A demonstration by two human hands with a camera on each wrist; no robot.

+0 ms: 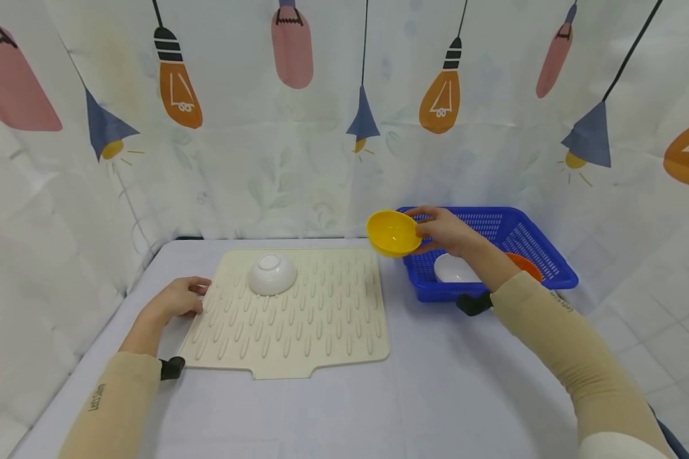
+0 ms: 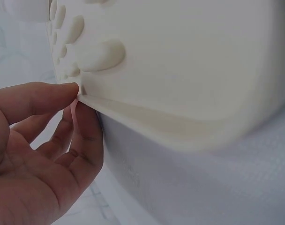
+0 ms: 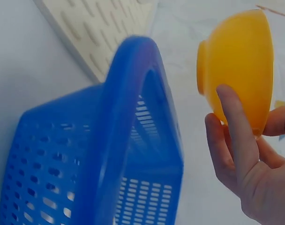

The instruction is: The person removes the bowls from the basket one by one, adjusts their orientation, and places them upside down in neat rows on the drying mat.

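Left hand (image 1: 179, 296): pinches edge of mat (image 1: 321, 322).
Right hand (image 1: 444, 231): grips yellow bowl (image 1: 392, 234), aloft near basket's (image 1: 444, 293) mat-side end.
Mat: one overturned white bowl (image 1: 272, 275), apparently done.
Basket: white dish (image 1: 453, 270), orange dish (image 1: 524, 265), seemingly left; yellow bowl not yet set down.

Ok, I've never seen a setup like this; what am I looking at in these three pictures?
No machine here, just a person's bare left hand and right hand. The wide picture comes from a head-worn camera; the two close ones come from cameras on each wrist. On the pale table lies a cream ridged mat with an upside-down white bowl. The left hand pinches the mat's edge; the right holds a yellow bowl. The blue basket contains something white and something orange.
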